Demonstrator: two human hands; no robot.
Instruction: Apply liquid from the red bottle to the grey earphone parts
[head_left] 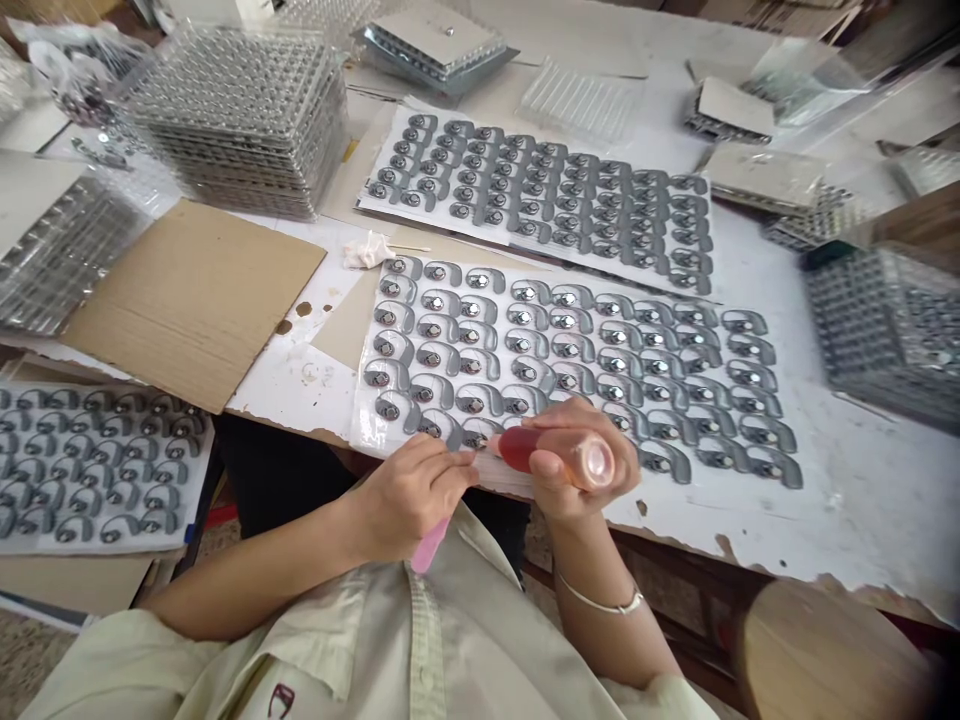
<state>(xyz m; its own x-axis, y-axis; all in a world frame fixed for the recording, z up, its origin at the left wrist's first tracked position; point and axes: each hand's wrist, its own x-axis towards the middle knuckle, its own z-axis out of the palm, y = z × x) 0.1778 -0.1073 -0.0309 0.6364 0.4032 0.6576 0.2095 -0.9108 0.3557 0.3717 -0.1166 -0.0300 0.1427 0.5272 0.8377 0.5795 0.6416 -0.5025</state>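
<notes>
My right hand (589, 455) is wrapped round a squeeze bottle (521, 446) of red liquid. Its narrow tip points left, at a grey hook-shaped piece (474, 438) in the front row of the near sheet. Beside it my left hand (420, 490) is closed on a slim pink-handled tool (430, 547), whose working end is hidden by the fingers. The near sheet (361, 425) carries rows of these grey pieces, each with a shiny round part. The fingertips of my left hand are close to the same piece as the bottle tip.
Behind lies a second sheet of grey pieces (540, 190). Stacked clear trays (232, 110) stand at the back left, near brown cardboard (199, 300). A cotton swab (409, 248) rests by a crumpled white wad (366, 251). More stacked trays (877, 330) are at right; a stool (825, 650) is below.
</notes>
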